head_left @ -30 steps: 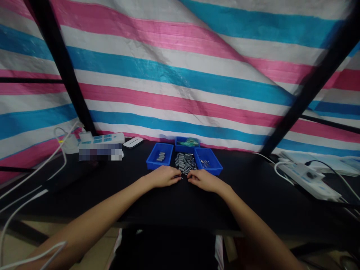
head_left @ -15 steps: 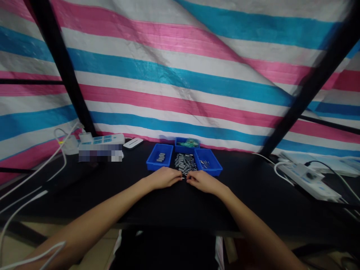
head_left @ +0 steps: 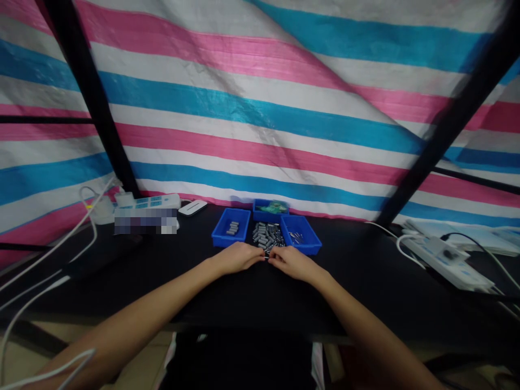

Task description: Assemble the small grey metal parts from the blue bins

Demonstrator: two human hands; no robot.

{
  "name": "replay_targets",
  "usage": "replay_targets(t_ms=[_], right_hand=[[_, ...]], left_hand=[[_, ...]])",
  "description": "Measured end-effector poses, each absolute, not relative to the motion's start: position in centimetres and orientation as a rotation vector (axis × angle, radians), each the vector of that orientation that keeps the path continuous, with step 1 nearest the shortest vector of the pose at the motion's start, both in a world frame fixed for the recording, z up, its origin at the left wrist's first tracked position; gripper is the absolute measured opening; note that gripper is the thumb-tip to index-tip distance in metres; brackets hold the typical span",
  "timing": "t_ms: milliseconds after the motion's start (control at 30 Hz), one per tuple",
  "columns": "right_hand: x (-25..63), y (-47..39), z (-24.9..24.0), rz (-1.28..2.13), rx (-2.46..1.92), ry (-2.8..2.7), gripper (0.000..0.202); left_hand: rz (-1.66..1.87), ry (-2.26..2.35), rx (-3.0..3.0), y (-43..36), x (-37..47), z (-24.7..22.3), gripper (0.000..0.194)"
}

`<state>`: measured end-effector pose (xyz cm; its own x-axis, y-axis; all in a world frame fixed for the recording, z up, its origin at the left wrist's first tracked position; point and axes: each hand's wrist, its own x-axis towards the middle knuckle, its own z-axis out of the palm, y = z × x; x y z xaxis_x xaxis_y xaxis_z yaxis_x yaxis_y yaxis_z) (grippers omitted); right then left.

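Both hands meet just in front of a pile of small grey metal cylinders (head_left: 266,234). My left hand (head_left: 240,257) is closed in a pinch on a thin, pale pin-like piece (head_left: 266,257), which bridges the narrow gap between my fingertips. From the other side my right hand (head_left: 294,262) pinches at the piece's opposite end; its exact grip is partly hidden by the fingers. Left of the pile, a blue tray (head_left: 216,236) holds several of the grey cylinders. To the right, another blue tray (head_left: 313,246) contains several thin metal pieces.
Behind the pile stands a blue bin (head_left: 260,215) with green items. A white flat device (head_left: 193,207) and a power strip (head_left: 158,202) lie at left on the black table (head_left: 260,303). Another power strip (head_left: 463,271) with cables is at right. Striped sheeting (head_left: 260,114) closes off the back.
My fingertips have come slightly closer together, so less of the thin piece shows between them. The trays and the pile look the same.
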<state>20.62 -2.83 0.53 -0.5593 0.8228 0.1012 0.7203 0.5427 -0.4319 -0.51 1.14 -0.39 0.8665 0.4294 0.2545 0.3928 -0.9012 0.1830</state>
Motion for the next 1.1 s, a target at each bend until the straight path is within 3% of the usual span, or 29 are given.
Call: replay_targets(t_ms=[867,1100], right_hand=[[20.40,-2.93,0.34,0.431,-1.208,-2.543,0.021],[20.65,-2.83,0.54,0.487,-1.321,-2.471,0.024]], left_hand=[[0.615,0.628,2.807,0.72,-0.12,-0.17,0.023],[0.504,0.793,2.855,1.08,-0.25,-0.38,0.027]])
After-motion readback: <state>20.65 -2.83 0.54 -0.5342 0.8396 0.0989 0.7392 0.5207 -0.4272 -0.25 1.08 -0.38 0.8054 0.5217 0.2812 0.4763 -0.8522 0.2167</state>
